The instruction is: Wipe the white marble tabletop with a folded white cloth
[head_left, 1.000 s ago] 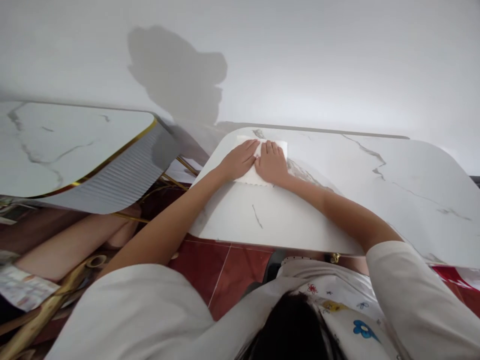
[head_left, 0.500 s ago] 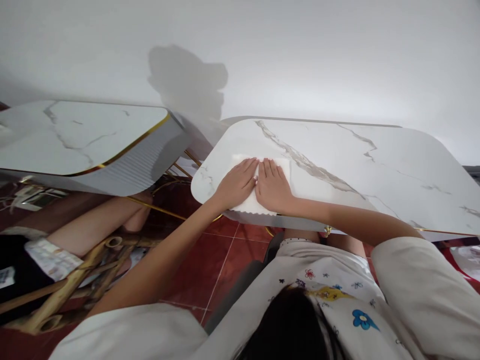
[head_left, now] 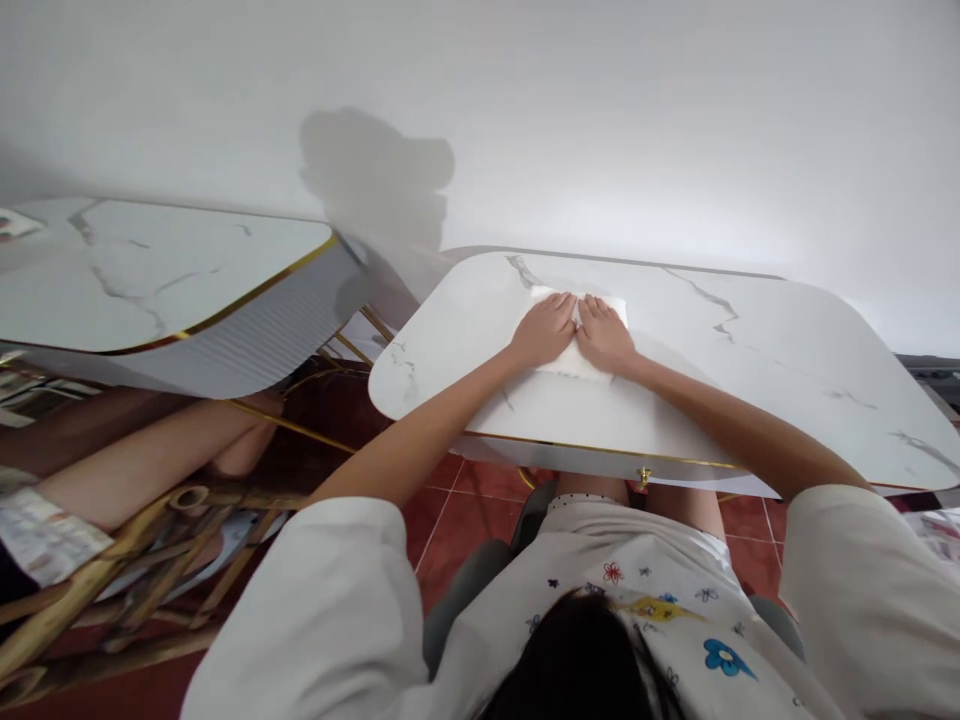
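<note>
A thin white wiping cloth (head_left: 574, 364) lies flat on the white marble-patterned tabletop (head_left: 765, 385). My left hand (head_left: 544, 332) rests palm down on its left part, fingers stretched forward. Beside it, my right hand (head_left: 604, 336) presses flat on the right part, also with straight fingers. The two hands almost meet at the thumbs and index fingers over the middle of the cloth. Parts of the cloth under both palms are hidden.
A second marble-patterned table (head_left: 195, 255) with a gold edge stands at the left. Another person's legs (head_left: 150, 455) and a bamboo chair (head_left: 165, 545) are below it. A small gold knob (head_left: 643, 478) juts from my table's front. A white wall (head_left: 600, 130) rises behind.
Both hands and the cloth have slid away from the table's front edge, forward and to the right. My arms are stretched out further, and the cloth no longer overhangs the edge.
</note>
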### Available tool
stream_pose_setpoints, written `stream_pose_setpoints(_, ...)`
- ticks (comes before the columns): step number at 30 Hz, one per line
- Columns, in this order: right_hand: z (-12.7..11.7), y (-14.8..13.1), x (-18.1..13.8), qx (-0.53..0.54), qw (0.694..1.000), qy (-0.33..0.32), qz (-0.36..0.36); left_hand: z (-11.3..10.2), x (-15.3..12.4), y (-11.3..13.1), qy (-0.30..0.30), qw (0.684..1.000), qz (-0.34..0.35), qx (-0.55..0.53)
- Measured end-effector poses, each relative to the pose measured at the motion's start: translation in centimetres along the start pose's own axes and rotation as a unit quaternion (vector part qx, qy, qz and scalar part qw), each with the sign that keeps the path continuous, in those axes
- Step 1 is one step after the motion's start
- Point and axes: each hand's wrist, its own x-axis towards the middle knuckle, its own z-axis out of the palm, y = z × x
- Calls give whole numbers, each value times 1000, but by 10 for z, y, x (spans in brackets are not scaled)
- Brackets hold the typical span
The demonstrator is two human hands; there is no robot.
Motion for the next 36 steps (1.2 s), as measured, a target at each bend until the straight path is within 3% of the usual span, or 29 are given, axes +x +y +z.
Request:
stream_pose_setpoints(8,7,54,95,-10,1000,-7,-19,24,87,-52,1,1000,-19,-9)
stream_pose_setpoints(14,17,81,149,-1,999,12,-46,37,127,-80,4,997,-71,-35)
stream_pose_setpoints(17,18,89,167,16,999,16,-26,39,143,-87,-8,993,-109,-38)
stream_pose_setpoints(24,14,93,182,27,998,-9,58,42,162,-95,-20,990,-140,-28)
stream_pose_setpoints(36,20,82,156,-22,998,47,-20,46,142,-91,0,999,-32,6)
